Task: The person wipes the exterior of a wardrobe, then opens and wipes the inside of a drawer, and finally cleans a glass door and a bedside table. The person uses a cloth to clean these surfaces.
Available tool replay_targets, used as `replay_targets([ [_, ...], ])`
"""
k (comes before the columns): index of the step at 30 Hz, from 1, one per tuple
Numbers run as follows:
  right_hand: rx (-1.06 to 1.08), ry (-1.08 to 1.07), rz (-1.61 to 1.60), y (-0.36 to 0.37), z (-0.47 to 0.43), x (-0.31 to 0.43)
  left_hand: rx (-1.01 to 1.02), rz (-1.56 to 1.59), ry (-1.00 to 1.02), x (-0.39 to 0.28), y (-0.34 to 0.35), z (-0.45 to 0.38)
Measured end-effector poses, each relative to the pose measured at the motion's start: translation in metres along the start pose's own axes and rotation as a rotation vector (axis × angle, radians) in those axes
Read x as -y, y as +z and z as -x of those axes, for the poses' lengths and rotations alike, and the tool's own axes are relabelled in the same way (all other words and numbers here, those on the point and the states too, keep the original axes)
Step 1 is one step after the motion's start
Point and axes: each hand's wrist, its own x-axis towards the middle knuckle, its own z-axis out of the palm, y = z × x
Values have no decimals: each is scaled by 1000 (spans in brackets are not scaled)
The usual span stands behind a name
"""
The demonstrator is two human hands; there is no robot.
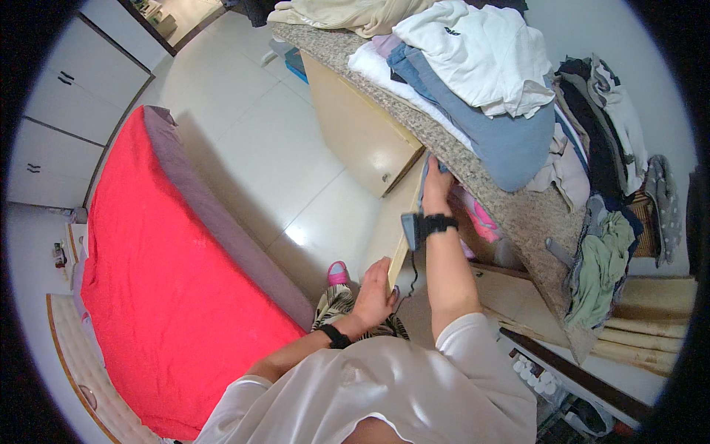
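My left hand (373,295) is on the top edge of an open cabinet door (396,261), fingers on its outer face and thumb on the inner side. My right hand (437,180) reaches in under the speckled stone countertop (532,238), between that door and the cabinet. Blue-grey cloth (425,173) lies against this hand; its fingertips are hidden, so I cannot tell how they grip it. Pink cloth (483,222) shows inside the cabinet beside my right wrist. Above, a white sweatshirt (471,53) rests on blue denim (488,139) on the countertop.
Another cabinet door (360,122) with a lock stands ahead. A bed with a red cover (188,288) is on the left. A green garment (604,272) and more piled clothes (602,122) occupy the right side. Pale tiled floor (249,144) runs between bed and cabinet.
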Motion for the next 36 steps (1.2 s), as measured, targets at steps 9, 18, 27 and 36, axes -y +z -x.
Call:
replay_targets([
  [9,40,11,240,-13,15,16,24,-20,-54,-8,5,1],
  [18,-6,62,88,0,-10,5,9,-52,-8,-3,4,4],
  [27,-25,85,147,7,-14,9,-22,-40,16,-2,4,3],
  [36,513,308,79,-94,70,-20,-7,-67,11,2,3,3],
])
